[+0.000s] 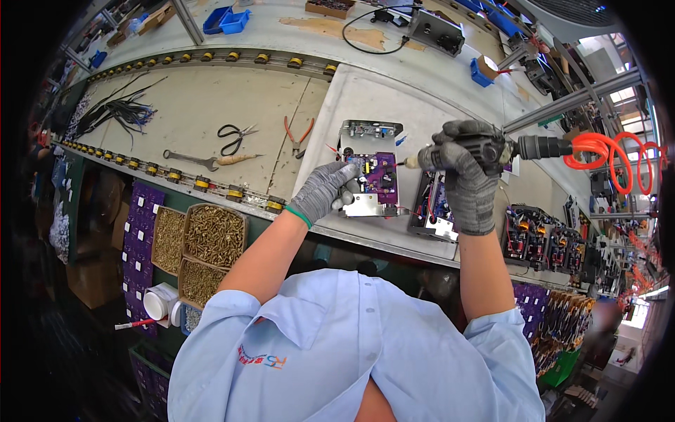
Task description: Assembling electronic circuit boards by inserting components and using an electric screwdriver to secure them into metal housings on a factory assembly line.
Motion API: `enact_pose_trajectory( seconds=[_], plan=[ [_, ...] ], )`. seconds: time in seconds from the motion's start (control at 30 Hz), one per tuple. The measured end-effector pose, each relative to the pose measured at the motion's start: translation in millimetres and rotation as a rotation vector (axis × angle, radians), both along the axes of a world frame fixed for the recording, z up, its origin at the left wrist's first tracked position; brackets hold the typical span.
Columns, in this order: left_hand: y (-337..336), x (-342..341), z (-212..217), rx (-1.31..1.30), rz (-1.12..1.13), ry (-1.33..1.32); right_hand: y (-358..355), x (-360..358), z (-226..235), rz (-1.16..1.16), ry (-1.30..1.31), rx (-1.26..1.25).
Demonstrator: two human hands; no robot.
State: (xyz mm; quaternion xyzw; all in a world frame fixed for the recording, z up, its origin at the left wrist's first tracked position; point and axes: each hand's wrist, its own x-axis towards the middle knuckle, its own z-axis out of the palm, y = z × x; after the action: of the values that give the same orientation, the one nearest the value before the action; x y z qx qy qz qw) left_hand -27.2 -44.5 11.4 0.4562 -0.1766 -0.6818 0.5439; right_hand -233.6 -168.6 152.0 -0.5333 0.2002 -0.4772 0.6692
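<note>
My left hand, in a grey knit glove with a green cuff, has its bent fingers closed at the left edge of a purple circuit board. The board sits on a metal chassis with a bare plate at its near end. In my right hand, also gloved, is a dark power screwdriver, held level, its tip pointing left at the board's right edge. I cannot tell whether the tip touches. An orange coiled hose runs off behind the tool. A second chassis stands below my right hand, partly hidden.
Scissors, pliers, a wrench and a bundle of dark wires lie left on the bench. Boxes of brass screws stand lower left. More assembled units line the right. A metal post slants across the right.
</note>
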Motion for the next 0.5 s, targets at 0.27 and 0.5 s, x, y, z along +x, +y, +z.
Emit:
enact_pose_trajectory(
  seconds=[0.27, 0.5],
  plan=[
    [7.2, -10.0, -18.6, -0.064, 0.093, 0.196, 25.8, -5.0, 0.7, 0.001, -0.088, 0.114],
    [9.1, -14.2, -31.0, 0.067, 0.134, 0.444, 32.8, 6.1, -1.3, 0.012, -0.092, 0.16]
  ],
)
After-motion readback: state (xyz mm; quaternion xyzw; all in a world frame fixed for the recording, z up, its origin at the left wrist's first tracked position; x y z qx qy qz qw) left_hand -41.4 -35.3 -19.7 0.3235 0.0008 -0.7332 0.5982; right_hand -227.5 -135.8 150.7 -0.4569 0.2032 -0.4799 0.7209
